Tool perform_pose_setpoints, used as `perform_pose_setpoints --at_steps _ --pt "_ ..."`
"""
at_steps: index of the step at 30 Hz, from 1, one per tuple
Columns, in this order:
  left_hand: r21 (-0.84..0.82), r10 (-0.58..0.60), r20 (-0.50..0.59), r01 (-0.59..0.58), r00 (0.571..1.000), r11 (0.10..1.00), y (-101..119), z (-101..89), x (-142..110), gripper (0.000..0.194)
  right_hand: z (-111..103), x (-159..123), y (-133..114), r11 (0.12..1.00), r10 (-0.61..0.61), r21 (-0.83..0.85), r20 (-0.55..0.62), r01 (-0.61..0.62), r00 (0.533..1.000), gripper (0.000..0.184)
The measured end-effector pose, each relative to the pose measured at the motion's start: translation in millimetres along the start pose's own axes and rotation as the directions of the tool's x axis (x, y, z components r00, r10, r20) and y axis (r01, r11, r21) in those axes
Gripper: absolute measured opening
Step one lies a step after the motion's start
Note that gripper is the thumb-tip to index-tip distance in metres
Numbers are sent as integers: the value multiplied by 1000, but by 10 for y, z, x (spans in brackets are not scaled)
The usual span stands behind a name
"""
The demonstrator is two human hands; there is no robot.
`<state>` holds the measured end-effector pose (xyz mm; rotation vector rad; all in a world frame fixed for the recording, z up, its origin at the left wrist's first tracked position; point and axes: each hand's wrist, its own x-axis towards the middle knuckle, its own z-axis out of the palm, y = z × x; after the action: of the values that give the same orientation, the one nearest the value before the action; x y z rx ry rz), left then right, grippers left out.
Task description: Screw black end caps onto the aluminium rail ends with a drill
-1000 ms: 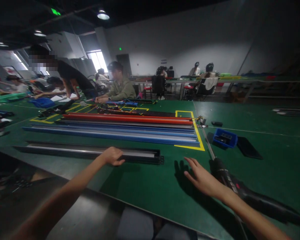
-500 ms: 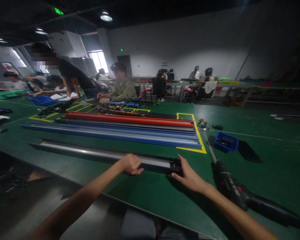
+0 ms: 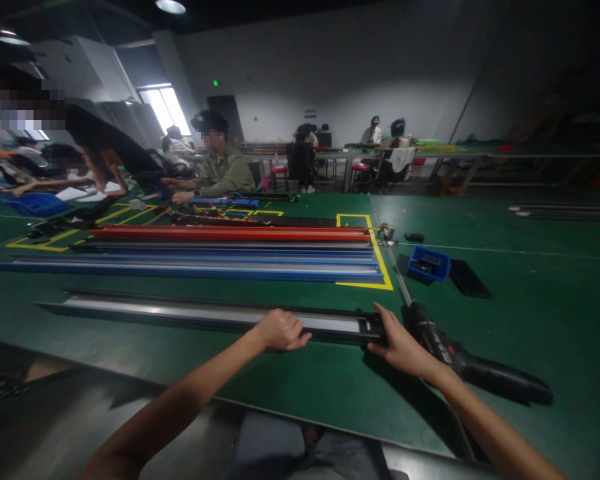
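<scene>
Clutching a black rail [image 3: 180,312] toward its right end

Closed over the near wall with the left grip [image 3: 281,330], right of the rail's middle, with fingers curled and no gap to be seen. Spread across the right end with the right grip [image 3: 400,343], thumb at the near corner and forefinger at the far one; cannot tell how firmly pressed. Lying along the front of the green surface [image 3: 310,380], on the near side of the blue rails [image 3: 230,267] and the red rail [image 3: 230,233], apart from both.

Could go wrong, most likely, at the unheld left end: might swing there under an uneven push or pull, and so hit the blue rails or stray past the front edge. Could also knock the drill [image 3: 485,375], just beside the right grip, if shifted further right. Might slip at the right end, if only lightly touched there.

Running left to right along its long axis, roughly parallel to the blue rails. Open upward along the channel, showing a pale inside, with a black end piece [image 3: 373,327] pointing right
</scene>
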<state>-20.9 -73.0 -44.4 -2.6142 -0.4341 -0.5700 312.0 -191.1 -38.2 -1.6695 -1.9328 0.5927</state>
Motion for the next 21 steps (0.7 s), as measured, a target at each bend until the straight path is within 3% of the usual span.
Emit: perform_pose_setpoints --at_steps 3,6,10,12,16,21 --pt "17 -219 94 218 971 976 -184 -104 -21 44 -164 -21 -10 999 -25 -47 34 27 999 104" --pt "117 -490 156 477 857 871 -740 -260 -174 44 -393 111 0 989 -37 -140 12 38 999 97" --pt "218 -629 271 590 729 777 -1647 -398 -593 50 -610 611 87 945 -11 -327 -36 -1 999 93" --pt "238 -648 344 604 680 760 -1944 -397 -838 53 -612 910 141 898 43 -436 -25 -50 999 95" --pt "193 -607 447 592 656 782 -2141 -304 -1199 55 -433 1293 209 838 148 -536 42 -103 988 94" --pt "173 -604 454 601 655 781 -2125 -180 -1301 67 -273 1344 250 838 215 -532 123 -118 969 99"
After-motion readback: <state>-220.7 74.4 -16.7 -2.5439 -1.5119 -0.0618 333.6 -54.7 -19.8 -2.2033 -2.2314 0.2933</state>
